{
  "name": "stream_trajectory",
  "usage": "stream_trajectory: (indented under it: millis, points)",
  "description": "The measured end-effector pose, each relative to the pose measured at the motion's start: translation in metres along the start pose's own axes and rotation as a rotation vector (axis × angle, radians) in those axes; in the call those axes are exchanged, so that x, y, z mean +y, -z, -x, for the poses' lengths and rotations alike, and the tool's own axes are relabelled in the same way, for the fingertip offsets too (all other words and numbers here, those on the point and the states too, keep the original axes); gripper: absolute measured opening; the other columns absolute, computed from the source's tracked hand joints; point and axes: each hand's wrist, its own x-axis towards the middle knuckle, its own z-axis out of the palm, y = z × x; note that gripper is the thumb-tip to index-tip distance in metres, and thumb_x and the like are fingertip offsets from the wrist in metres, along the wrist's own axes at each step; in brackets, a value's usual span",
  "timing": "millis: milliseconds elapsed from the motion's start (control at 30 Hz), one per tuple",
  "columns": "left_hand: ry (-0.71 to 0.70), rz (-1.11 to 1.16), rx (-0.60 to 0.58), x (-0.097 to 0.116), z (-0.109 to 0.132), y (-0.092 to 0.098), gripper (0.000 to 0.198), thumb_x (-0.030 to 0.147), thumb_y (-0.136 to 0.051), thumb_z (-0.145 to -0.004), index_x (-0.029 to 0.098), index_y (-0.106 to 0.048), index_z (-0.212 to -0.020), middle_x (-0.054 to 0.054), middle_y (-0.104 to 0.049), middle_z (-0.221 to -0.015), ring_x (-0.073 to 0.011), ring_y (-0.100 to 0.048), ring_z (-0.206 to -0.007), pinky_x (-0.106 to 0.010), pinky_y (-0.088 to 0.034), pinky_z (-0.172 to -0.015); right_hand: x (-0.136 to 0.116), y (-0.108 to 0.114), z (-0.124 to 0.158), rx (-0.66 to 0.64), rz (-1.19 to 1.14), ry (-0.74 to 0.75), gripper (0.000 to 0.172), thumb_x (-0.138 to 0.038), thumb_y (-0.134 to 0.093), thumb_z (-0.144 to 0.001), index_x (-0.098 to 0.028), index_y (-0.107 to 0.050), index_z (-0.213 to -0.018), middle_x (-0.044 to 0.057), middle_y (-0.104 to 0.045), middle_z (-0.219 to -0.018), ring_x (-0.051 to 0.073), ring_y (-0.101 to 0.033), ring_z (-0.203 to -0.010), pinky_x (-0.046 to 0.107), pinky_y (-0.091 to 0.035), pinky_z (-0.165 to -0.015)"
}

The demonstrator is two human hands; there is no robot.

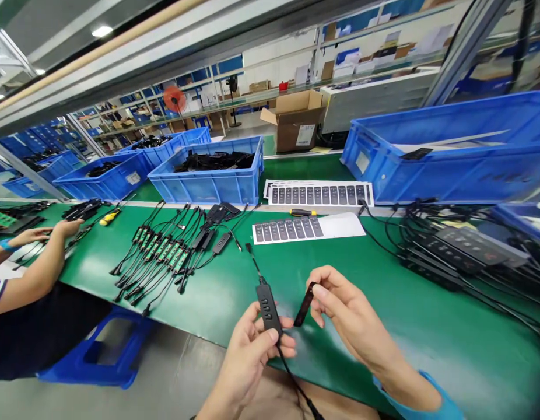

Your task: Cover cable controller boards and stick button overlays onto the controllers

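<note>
In my left hand [248, 350] is a black inline cable controller [269, 306], its face with several raised buttons turned up. Cable runs out of both its ends, one towards the bench and one down over my lap. Just to the right of it, my right hand [349, 315] pinches a thin, dark, glossy label [304, 306] by its upper end, between thumb and fingers. The label is tilted and apart from the controller's face. Beyond the hands lies a white label sheet [344, 226] with a row of grey labels on its left part.
More label sheets [320, 193] and a yellow-black screwdriver [302, 212] lie further back. Left are cables with open green circuit boards [160, 248]; right, a pile of finished-looking controllers [466, 251]. Blue bins [204, 186] line the back. A co-worker's arm [46, 274] works at far left.
</note>
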Motion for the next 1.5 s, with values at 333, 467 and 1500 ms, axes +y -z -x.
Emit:
stream_trajectory:
  millis: [333,467,1500]
  points:
    - [0.022,-0.076,-0.171,-0.009,0.01,-0.004,0.053,0.027,-0.08,-0.077,0.018,-0.059,-0.126,-0.012,-0.07,-0.104,-0.0152,-0.071,-0.078,-0.022,-0.056,-0.068,0.006,-0.017,0.014,-0.075,0.038,-0.214,0.038,-0.053,-0.074,-0.075,-0.019,-0.062,-0.087,-0.002,-0.05,-0.068,0.009,-0.049,-0.054,0.018,-0.047,-0.042]
    - [0.038,-0.083,-0.179,-0.009,0.012,-0.005,0.055,0.027,-0.079,-0.078,0.019,-0.059,-0.128,-0.011,-0.07,-0.104,-0.0151,-0.071,-0.077,-0.023,-0.056,-0.069,0.008,-0.019,0.017,-0.067,-0.003,-0.279,0.039,-0.053,-0.077,-0.072,-0.02,-0.063,-0.086,-0.003,-0.049,-0.068,0.009,-0.048,-0.054,0.018,-0.049,-0.042]
    - [0.054,-0.094,-0.169,-0.005,0.019,-0.008,0.053,0.027,-0.078,-0.08,0.019,-0.06,-0.128,-0.01,-0.07,-0.101,-0.0155,-0.071,-0.079,-0.023,-0.056,-0.071,0.009,-0.02,0.02,-0.059,0.019,-0.291,0.039,-0.054,-0.077,-0.071,-0.02,-0.063,-0.085,-0.003,-0.048,-0.067,0.009,-0.05,-0.053,0.018,-0.051,-0.042]
